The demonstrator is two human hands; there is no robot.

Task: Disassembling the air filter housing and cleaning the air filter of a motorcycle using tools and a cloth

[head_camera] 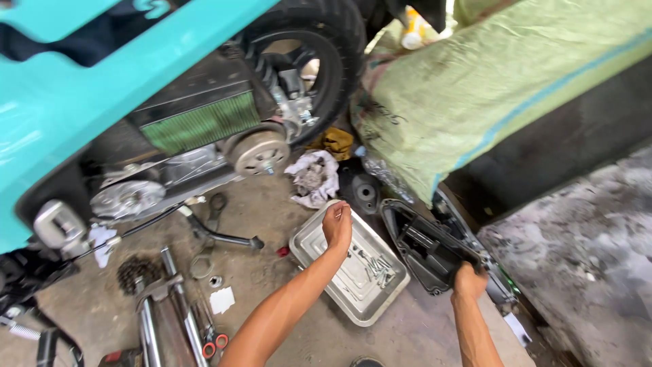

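The left hand (337, 224) reaches out over the far end of a dented metal tray (319, 234) that lies on the concrete floor (272, 204); its fingers are curled loosely inward with the thumb and fingertips pinched close together, though whether something small sits between them cannot be told from here. A scatter of bolts and screws (377, 266) lies in the tray's near half, just below and to the right of that hand. The right hand (470, 281) is closed over the near corner of a black plastic cover (424, 245) (a hollow, ribbed moulding with its open side up), which rests on the floor just beside the tray's right edge.

Beyond the tray lies a crumpled grey rag (312, 178), and past it the rear of a turquoise scooter (102, 75) with its drive side opened: the clutch drum (259, 152), the front pulley (128, 198) and a green pleated air filter (202, 122) are bare, under the black rear tyre (333, 41). A wrench (210, 234) and chromed fork tubes (163, 312) lie on the floor at the left; a pale green woven sack (489, 81) covers a bulk at the right.
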